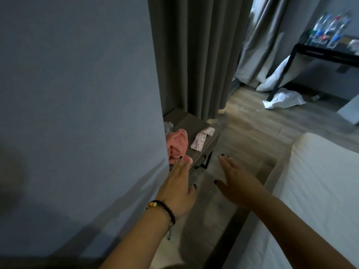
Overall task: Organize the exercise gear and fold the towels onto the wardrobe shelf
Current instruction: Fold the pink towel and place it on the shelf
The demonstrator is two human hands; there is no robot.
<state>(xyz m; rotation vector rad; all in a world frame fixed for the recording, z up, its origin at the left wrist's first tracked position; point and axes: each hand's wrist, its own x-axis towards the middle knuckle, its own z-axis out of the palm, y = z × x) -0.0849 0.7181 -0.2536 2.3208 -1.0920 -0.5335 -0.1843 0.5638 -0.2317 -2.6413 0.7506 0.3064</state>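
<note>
A crumpled pink towel point(177, 144) lies on a low grey-brown bench point(196, 123), partly hidden behind the blue-grey wall panel point(77, 113). Beside it lies a small white cloth with red dots point(201, 139), and a bit of grey cloth point(168, 127) peeks out at the panel's edge. My left hand point(179, 188), with beaded bracelets on the wrist, stretches forward with straight fingers, its fingertips at the near edge of the pink towel. My right hand point(236, 183) is held flat and empty over the floor, right of the bench.
Grey curtains point(194, 55) hang behind the bench. A white bed point(310, 200) fills the lower right. Farther back, a black table point(320, 51) carries several water bottles, with a white pillow point(275, 78) and white cloth point(283, 100) on the wooden floor below it.
</note>
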